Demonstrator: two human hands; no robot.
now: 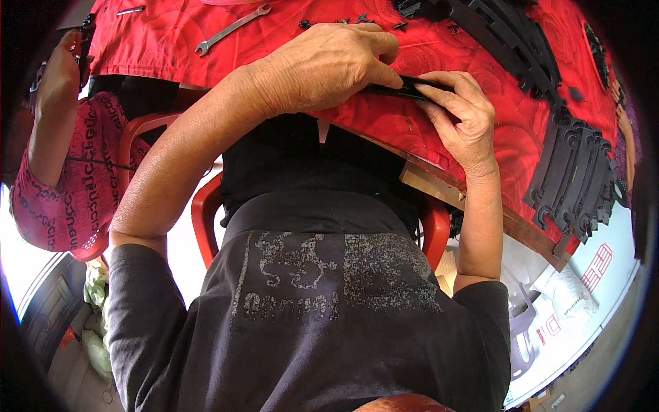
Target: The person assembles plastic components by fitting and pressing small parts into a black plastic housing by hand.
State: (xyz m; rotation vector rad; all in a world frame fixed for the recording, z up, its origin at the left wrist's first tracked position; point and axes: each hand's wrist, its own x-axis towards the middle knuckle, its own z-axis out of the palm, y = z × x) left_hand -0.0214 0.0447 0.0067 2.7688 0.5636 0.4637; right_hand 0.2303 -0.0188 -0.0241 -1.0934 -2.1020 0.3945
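Over the near edge of the red cloth, a slim, dark, glossy strip-like part [406,88] lies between my two hands. My right hand [461,113] pinches its right end between thumb and fingers. From the left, my left hand [329,65] reaches across with its thumb along the strip; the index finger bends above, and the other fingers are mostly hidden behind the hand. The strip's left portion disappears under that hand. Small black clip-like pieces [362,19] are scattered just beyond my left hand.
A wrench [232,29] lies on the red-clothed table [161,41]. Long black plastic parts [504,41] are heaped at far right, and a stack of black ribbed parts [573,175] overhangs the right edge. Another person's arm [55,110] is at left. Red chair arms [434,230] flank me.
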